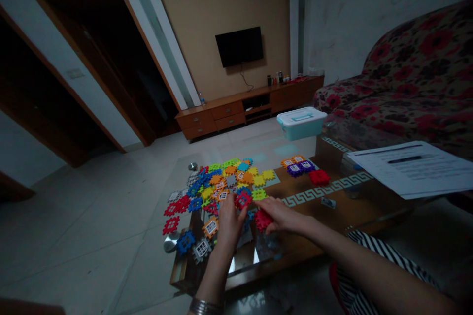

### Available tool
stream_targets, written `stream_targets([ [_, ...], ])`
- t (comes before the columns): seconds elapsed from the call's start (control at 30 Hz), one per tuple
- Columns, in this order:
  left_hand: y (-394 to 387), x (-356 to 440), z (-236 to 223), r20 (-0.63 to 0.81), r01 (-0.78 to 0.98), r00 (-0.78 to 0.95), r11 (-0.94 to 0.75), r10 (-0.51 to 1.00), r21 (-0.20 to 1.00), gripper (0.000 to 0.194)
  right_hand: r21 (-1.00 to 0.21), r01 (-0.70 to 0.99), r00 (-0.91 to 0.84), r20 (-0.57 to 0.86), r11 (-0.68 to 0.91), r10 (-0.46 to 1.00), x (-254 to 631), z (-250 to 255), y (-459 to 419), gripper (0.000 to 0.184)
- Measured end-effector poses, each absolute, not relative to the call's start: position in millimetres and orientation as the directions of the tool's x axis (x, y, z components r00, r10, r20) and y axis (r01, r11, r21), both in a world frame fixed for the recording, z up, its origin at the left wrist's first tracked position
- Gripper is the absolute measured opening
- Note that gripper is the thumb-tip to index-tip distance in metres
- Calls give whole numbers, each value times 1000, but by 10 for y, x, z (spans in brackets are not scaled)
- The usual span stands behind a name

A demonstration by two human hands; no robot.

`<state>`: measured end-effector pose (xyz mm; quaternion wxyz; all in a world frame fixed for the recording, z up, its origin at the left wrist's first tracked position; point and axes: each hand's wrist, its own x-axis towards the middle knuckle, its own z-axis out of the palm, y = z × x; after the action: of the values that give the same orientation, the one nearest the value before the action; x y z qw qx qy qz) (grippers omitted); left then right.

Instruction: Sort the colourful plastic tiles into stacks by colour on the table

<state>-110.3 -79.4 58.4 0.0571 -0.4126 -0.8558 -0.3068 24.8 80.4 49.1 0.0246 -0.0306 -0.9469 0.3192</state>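
Observation:
A pile of colourful notched plastic building blocks (231,180) covers the left end of a glass-topped table. My left hand (229,216) reaches into its near side, thumb apart from the fingers. Just beyond the thumb is a red window block (243,200); whether I touch it I cannot tell. My right hand (283,215) has its fingers and thumb around a red building block (262,220), low over the table and right of my left hand. A yellow-green block (258,194) lies beyond my right fingertips. An orange window block (211,227) sits left of my left wrist.
Joined orange and purple window blocks (300,166) and a red stack (320,177) lie farther right on the table (354,206). Beyond them stands a lidded turquoise box (303,128). Printed paper (414,167) with a dark pen lies at right. A floral sofa (402,78) stands behind.

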Motion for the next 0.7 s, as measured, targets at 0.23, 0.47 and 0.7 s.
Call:
stream_targets([
  [0.23,-677,-775,538,229,802,-491,333,841,495,24,-720,82,-990,23,689,142,389,304,1335,98],
  [0.47,-639,-683,584,62,791,-521,454,851,411,31,-739,104,-991,-20,665,133,390,320,1271,98],
  [0.7,-844,-630,560,-42,462,-715,516,698,722,27,-796,225,-969,-123,562,213,324,286,1106,83],
])
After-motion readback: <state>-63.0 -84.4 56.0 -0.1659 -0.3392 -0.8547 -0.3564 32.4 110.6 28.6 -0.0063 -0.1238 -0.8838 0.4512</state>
